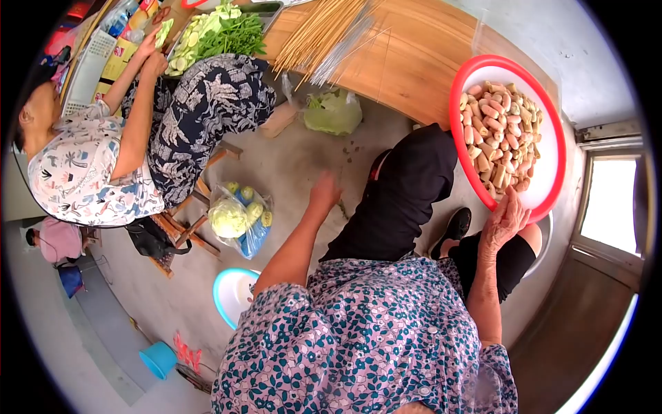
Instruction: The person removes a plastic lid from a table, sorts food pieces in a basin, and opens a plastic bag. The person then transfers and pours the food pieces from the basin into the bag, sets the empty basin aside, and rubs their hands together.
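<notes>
My right hand [505,222] is at the near rim of a white basin with a red edge [560,152], its fingers bent over the rim. Short pink and tan sausage-like pieces [500,131] are heaped inside the basin. My left hand [324,191] hangs over the floor beside my knee, smeared by motion, so its fingers cannot be made out. Nearest to it on the floor lies a plastic bag of pale green vegetables [231,217]. Bundles of wooden skewers [317,34] and metal skewers [348,45] lie on the wooden table [414,52].
To the left a seated person [96,162] holds a green leafy piece over a tray of cut vegetables [207,41]. Another vegetable bag [333,112] sits under the table. A blue-rimmed basin [224,297], a blue bucket [158,359] and a wooden stool [189,231] stand on the floor.
</notes>
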`<state>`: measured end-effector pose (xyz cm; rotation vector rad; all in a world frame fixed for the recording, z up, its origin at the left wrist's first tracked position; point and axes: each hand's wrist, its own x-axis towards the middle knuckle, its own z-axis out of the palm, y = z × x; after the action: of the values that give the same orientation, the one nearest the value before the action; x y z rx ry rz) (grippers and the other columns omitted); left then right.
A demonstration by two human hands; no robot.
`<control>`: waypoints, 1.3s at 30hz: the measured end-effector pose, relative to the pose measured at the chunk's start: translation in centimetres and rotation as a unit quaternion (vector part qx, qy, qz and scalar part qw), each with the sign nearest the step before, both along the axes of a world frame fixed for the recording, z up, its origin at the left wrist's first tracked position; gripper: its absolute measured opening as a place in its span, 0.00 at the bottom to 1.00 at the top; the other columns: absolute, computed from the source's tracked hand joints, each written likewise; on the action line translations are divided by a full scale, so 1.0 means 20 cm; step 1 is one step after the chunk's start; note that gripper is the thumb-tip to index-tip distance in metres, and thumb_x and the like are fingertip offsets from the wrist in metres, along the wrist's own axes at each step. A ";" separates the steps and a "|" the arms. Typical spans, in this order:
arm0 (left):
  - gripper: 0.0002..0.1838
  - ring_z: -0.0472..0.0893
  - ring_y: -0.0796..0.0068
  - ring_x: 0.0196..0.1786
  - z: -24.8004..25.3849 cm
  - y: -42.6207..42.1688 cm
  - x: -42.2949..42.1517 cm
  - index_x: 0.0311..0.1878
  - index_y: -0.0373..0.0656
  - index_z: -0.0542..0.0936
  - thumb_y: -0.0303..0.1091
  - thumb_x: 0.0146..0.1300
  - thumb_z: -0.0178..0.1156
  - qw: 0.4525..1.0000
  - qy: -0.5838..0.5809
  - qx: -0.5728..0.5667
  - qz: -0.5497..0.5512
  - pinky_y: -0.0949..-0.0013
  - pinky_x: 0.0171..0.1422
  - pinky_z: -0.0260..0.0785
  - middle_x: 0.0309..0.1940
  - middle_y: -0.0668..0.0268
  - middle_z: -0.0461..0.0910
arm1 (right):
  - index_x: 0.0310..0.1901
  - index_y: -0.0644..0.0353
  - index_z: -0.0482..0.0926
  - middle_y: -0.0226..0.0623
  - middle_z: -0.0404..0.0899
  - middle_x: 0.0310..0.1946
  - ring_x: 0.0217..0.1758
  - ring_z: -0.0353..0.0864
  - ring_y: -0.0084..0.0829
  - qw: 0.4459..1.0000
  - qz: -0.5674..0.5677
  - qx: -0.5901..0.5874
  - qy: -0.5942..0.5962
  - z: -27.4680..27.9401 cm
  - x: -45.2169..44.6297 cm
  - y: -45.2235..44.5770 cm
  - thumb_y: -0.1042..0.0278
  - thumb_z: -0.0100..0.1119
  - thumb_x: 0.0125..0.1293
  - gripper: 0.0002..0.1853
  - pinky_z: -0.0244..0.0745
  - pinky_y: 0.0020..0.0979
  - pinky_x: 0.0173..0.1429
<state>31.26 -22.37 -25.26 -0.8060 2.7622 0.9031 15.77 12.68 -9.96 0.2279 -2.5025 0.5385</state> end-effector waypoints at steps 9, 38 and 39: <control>0.22 0.69 0.46 0.59 0.27 -0.05 -0.56 0.51 0.35 0.75 0.31 0.51 0.63 0.987 0.156 0.028 0.027 0.61 0.61 0.65 0.67 0.43 0.52 | 0.50 0.55 0.77 0.30 0.81 0.40 0.49 0.77 0.30 0.999 -0.016 0.041 0.007 -0.02 -0.01 0.01 0.68 0.47 0.67 0.13 0.50 0.43 0.70; 0.17 0.77 0.72 0.44 1.18 0.41 -1.14 0.54 0.33 0.74 0.25 0.61 0.54 0.915 0.391 0.098 0.023 0.71 0.50 0.69 0.43 0.62 0.79 | 0.41 0.64 0.78 0.41 0.79 0.32 0.37 0.79 0.34 0.910 -0.020 -0.415 0.013 0.57 -0.01 0.50 0.79 0.57 0.59 0.08 0.72 0.29 0.42; 0.16 0.77 0.70 0.44 1.22 0.55 -1.20 0.53 0.33 0.74 0.26 0.62 0.54 0.916 0.394 0.067 -0.033 0.70 0.51 0.69 0.44 0.61 0.79 | 0.41 0.64 0.79 0.39 0.79 0.32 0.37 0.79 0.30 0.885 -0.048 -0.462 0.017 0.55 -0.02 0.58 0.79 0.56 0.60 0.08 0.72 0.27 0.43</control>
<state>7.24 -11.27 -0.76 -0.3545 3.2729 1.6847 15.28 24.27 1.05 -0.2556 -1.9335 1.5681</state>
